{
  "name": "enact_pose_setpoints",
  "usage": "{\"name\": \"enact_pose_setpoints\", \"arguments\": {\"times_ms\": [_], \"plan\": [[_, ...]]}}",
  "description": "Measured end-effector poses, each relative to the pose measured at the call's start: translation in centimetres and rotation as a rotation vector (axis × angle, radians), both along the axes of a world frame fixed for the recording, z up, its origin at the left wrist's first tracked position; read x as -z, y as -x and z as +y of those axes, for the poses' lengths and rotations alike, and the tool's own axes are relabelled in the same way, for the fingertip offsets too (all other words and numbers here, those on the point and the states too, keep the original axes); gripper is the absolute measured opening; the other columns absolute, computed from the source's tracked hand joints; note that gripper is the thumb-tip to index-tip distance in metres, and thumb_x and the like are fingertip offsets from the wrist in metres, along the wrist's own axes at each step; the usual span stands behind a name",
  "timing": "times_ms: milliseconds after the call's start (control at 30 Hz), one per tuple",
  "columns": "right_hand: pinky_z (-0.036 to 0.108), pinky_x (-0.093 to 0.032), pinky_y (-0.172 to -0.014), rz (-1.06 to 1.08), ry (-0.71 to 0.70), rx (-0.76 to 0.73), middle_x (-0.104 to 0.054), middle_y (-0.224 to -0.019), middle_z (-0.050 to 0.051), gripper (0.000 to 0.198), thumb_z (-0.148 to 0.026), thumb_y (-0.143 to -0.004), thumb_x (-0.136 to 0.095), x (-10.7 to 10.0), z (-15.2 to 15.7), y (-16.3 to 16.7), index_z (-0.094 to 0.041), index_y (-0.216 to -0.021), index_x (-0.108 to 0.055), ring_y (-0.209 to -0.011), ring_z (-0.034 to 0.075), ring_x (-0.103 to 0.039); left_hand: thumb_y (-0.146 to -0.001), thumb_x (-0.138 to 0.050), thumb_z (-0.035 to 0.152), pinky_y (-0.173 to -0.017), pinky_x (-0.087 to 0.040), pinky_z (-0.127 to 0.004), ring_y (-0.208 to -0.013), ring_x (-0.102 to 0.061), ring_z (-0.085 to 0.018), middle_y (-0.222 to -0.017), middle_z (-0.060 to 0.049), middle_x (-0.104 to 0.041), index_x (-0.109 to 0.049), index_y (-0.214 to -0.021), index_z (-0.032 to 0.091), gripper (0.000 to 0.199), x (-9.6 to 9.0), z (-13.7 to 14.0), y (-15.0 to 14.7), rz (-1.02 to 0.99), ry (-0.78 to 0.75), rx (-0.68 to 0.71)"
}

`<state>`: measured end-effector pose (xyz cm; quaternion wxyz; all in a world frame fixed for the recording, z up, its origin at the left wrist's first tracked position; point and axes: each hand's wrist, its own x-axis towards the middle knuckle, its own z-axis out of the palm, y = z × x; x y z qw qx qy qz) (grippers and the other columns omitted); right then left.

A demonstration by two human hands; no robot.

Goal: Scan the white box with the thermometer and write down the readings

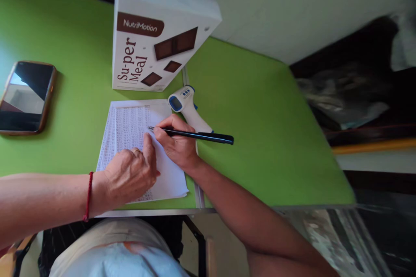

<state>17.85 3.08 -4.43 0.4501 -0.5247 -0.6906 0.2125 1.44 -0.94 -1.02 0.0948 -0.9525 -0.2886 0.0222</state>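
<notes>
Here, head view: right hand (180,146) clamped on a black pen (214,137), tip over handwritten rows on white sheets (170,177), which lie near the green counter's (260,138) front edge. Left hand (131,174) rests on the sheets, forefinger stretched toward pen tip, others curled; cannot tell if gripping. White-and-blue thermometer (192,110) just beyond right hand; NutriMotion box (134,52) upright behind sheets; phone (26,97) well left.

A black pen (214,137) slants over stacked white sheets (171,177) partly filled with written columns.
</notes>
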Motion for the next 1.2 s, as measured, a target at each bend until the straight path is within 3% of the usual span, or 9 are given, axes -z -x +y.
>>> {"name": "enact_pose_setpoints", "arguments": {"times_ms": [533,833,1200], "plan": [[0.028,-0.049,-0.059,-0.058,0.075,-0.006,-0.060,-0.061,-0.005,0.016,-0.029,-0.086,-0.058,-0.06,0.02,0.00,-0.026,-0.071,-0.053,-0.057,0.013,-0.053,-0.104,-0.052,0.030,-0.042,-0.046,-0.030,-0.056,-0.067,-0.020,-0.130,-0.039,-0.064,-0.068,-0.128,-0.007,0.047,-0.24,0.09,0.10,-0.017,0.027,-0.008],[0.028,-0.050,-0.059,-0.027,0.010,0.034,-0.060,-0.061,-0.004,0.016,-0.029,-0.085,-0.057,0.04,0.14,0.11,-0.026,-0.071,-0.052,-0.056,0.013,-0.054,-0.106,-0.052,0.038,-0.042,-0.047,-0.031,-0.057,-0.070,-0.022,-0.132,-0.041,-0.061,-0.065,-0.133,-0.008,0.054,-0.96,0.28,0.03,0.065,0.070,-0.019],[0.028,-0.050,-0.059,-0.068,0.063,0.011,-0.058,-0.061,-0.005,0.016,-0.028,-0.086,-0.056,0.06,0.16,-0.07,-0.026,-0.071,-0.051,-0.057,0.013,-0.053,-0.105,-0.054,0.036,-0.043,-0.047,-0.030,-0.057,-0.069,-0.022,-0.130,-0.038,-0.064,-0.066,-0.132,-0.005,0.050,-0.61,0.24,0.17,0.012,0.051,-0.026]]}}
